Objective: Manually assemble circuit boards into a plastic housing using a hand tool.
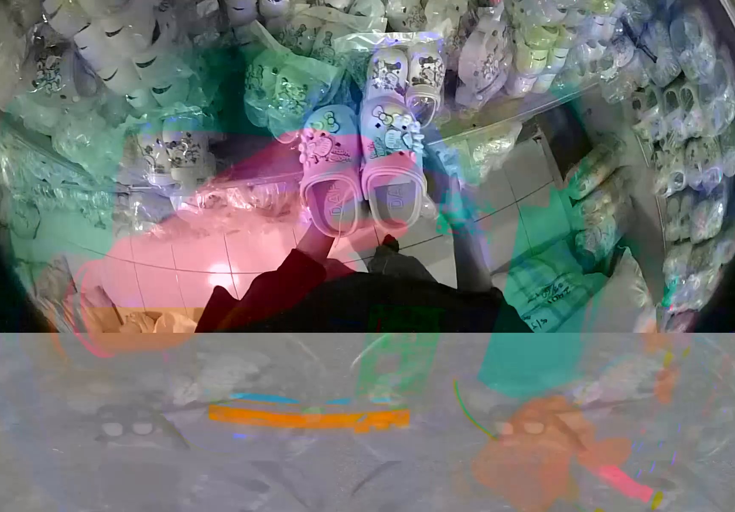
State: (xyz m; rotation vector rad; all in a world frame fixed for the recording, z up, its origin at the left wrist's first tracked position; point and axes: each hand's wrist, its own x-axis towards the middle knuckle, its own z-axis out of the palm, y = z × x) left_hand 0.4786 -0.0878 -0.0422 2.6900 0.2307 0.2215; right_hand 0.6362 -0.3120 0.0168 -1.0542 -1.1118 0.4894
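Observation:
A pair of light-coloured clogs with raised charms is held up in front of me, heel openings toward me. My left hand (319,242) comes up under the heel of the left clog (331,136) and grips it, its fingers mostly hidden behind the shoe. On the other side, my right hand (432,210) holds the right clog (391,141) by its outer side; colour smears blur its fingers. Just beyond the toes is another decorated pair of clogs (387,72) in a clear bag.
Bagged shoes (120,55) are heaped along the far side and left. More bagged pairs (683,162) hang or stack at right. A tiled floor (504,196) shows between them. A pale sack (555,290) lies low on the right. Grey and coloured smears cover the picture's lower part.

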